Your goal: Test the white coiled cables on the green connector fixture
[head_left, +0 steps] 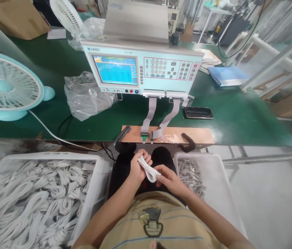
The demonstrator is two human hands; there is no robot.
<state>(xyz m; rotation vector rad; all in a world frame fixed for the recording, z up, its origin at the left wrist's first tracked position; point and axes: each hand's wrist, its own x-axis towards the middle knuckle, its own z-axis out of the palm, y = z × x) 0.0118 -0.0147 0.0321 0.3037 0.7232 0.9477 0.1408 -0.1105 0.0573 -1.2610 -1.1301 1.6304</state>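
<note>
A coiled bundle of white cable is held between my two hands above my lap. My left hand wraps round its upper end, fingers curled over it. At the lower right end, my right hand pinches the loops between thumb and fingers. Just beyond my hands, a copper-coloured board lies along the table's front edge. Two grey ribbon cables run onto it from the test instrument, whose screen is lit. A small green circuit board sits at the end of the left ribbon.
A white bin full of white cable bundles stands at my left. Another white bin at my right holds more bundles. On the green table are a phone, a fan, a plastic bag and a blue folder.
</note>
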